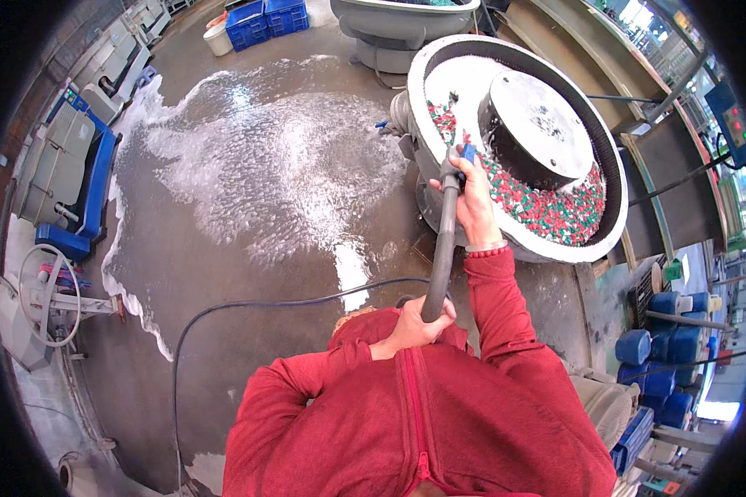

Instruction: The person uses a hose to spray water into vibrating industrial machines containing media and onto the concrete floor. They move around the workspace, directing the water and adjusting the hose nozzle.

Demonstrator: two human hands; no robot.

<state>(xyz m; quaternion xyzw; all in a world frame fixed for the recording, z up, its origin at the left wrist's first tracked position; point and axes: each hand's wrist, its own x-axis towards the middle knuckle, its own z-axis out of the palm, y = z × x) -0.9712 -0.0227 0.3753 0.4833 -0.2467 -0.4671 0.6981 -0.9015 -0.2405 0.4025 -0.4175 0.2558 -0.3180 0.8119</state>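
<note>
My right hand (476, 203) is closed around the upper end of a thick grey hose (444, 248), at a valve with a blue handle (469, 153). Lower down, close to my chest, my left hand (417, 324) grips the same hose. The hose end points over the near rim of a round vibratory tumbler bowl (518, 243). Inside lie many small red, green and white tumbling pieces (547, 205), with white foam (460, 79) over the far left part. A flat round lid (547, 118) tops the bowl's dark centre column. Any water leaving the hose cannot be made out.
Foamy water (290, 157) spreads across the floor on the left. A thin black hose (307, 300) crosses the floor. Behind stand another grey bowl (406, 26), blue crates (265, 23) and a white bucket (218, 40). Blue drums (634, 347) stand at right, machines (58, 166) at left.
</note>
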